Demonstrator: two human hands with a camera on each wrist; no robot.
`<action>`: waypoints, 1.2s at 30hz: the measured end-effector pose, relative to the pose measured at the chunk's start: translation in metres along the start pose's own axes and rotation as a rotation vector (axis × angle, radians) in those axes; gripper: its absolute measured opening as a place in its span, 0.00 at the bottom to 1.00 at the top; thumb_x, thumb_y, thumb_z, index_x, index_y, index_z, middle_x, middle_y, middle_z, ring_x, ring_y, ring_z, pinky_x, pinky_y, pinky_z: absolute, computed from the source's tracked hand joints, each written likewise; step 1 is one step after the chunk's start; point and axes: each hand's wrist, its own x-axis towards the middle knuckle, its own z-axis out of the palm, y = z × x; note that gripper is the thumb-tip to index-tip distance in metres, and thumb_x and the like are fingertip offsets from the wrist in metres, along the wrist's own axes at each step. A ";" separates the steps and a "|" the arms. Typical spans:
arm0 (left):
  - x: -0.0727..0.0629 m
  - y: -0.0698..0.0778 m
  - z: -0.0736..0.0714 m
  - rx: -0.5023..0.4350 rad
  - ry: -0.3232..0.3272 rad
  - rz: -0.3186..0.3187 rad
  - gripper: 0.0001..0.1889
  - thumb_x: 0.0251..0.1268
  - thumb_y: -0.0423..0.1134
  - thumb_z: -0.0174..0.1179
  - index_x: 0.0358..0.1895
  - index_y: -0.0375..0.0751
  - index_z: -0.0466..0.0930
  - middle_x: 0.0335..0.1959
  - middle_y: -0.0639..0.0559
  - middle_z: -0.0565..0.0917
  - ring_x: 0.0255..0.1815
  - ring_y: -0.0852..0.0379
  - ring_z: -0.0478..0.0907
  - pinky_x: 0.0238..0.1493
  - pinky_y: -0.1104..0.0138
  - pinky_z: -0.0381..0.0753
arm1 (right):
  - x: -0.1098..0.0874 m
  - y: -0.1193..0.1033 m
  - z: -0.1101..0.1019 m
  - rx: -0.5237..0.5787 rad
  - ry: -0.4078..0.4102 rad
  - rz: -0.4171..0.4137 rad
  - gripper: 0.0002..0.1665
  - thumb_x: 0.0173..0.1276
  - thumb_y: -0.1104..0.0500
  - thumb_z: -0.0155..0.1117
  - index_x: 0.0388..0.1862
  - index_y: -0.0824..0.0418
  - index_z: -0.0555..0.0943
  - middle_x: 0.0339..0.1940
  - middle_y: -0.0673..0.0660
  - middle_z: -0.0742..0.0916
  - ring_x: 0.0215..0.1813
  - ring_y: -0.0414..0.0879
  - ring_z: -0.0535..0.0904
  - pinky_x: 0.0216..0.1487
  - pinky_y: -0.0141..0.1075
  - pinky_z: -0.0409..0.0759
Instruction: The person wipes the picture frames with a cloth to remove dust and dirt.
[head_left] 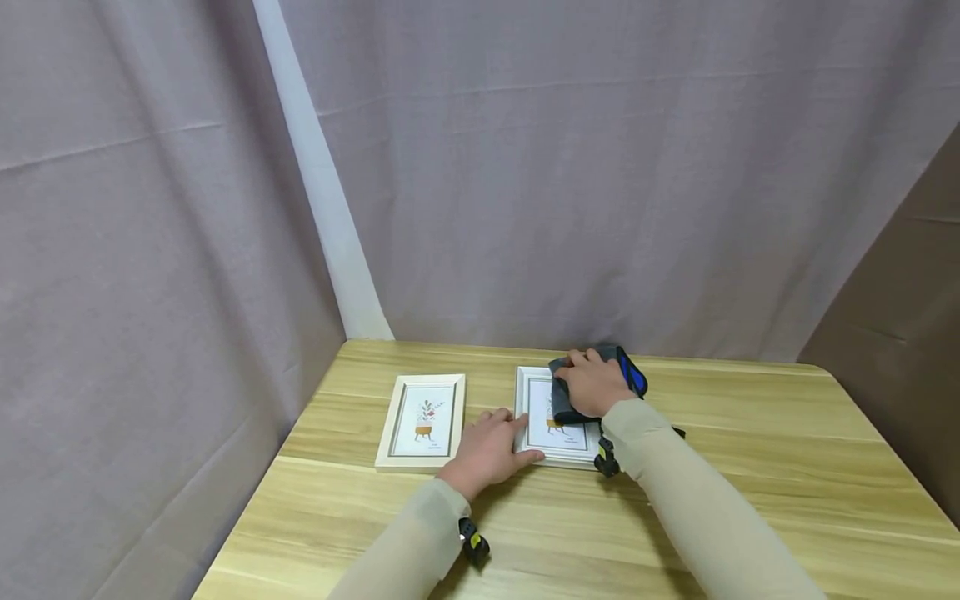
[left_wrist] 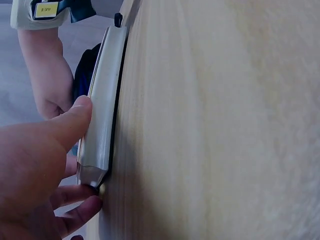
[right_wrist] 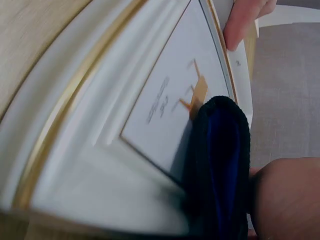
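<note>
A white picture frame (head_left: 522, 446) with gold lines lies face up, its picture showing a plant in an orange pot on legs. My left hand (head_left: 486, 450) holds its near left corner, the thumb (left_wrist: 77, 117) along the near edge and the fingers at the left side. With my right hand (head_left: 592, 383) I grip a folded dark grey cloth (head_left: 564, 400) and press it on the glass. The cloth has black edging and a blue inside (right_wrist: 222, 150); it covers the picture's upper right part. Beneath the right palm the cloth is hidden.
To the left, a second frame (head_left: 383, 442) in pale cream lies on the wood-grain table (head_left: 337, 508) with a similar plant picture. Grey curtain (head_left: 562, 208) hangs behind the table's back edge and along the left. Black bands (head_left: 474, 546) circle both wrists.
</note>
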 end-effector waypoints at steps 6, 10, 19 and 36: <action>0.002 -0.003 0.002 -0.017 0.025 -0.012 0.42 0.73 0.74 0.62 0.81 0.53 0.76 0.70 0.50 0.82 0.66 0.46 0.78 0.62 0.47 0.81 | -0.003 0.008 -0.006 -0.028 -0.029 0.037 0.24 0.88 0.59 0.52 0.75 0.53 0.84 0.77 0.67 0.76 0.74 0.69 0.69 0.64 0.72 0.74; 0.002 -0.003 0.002 -0.018 0.032 -0.007 0.42 0.73 0.74 0.62 0.81 0.53 0.77 0.70 0.50 0.82 0.65 0.47 0.79 0.62 0.48 0.81 | -0.005 0.016 -0.005 -0.063 -0.050 0.057 0.24 0.89 0.58 0.51 0.75 0.55 0.84 0.77 0.69 0.75 0.75 0.71 0.69 0.66 0.74 0.72; 0.001 0.000 0.003 -0.028 0.041 0.002 0.42 0.74 0.73 0.62 0.81 0.54 0.76 0.70 0.49 0.82 0.65 0.47 0.79 0.64 0.50 0.81 | -0.009 0.024 -0.001 -0.059 -0.041 0.079 0.24 0.90 0.57 0.48 0.74 0.56 0.85 0.74 0.71 0.76 0.74 0.72 0.71 0.65 0.75 0.73; 0.006 0.005 0.009 -0.043 0.069 0.013 0.42 0.72 0.74 0.64 0.80 0.54 0.77 0.68 0.50 0.83 0.63 0.47 0.79 0.62 0.50 0.81 | -0.027 0.027 0.001 0.024 -0.055 0.056 0.25 0.89 0.59 0.48 0.75 0.61 0.82 0.72 0.75 0.76 0.64 0.70 0.80 0.56 0.62 0.85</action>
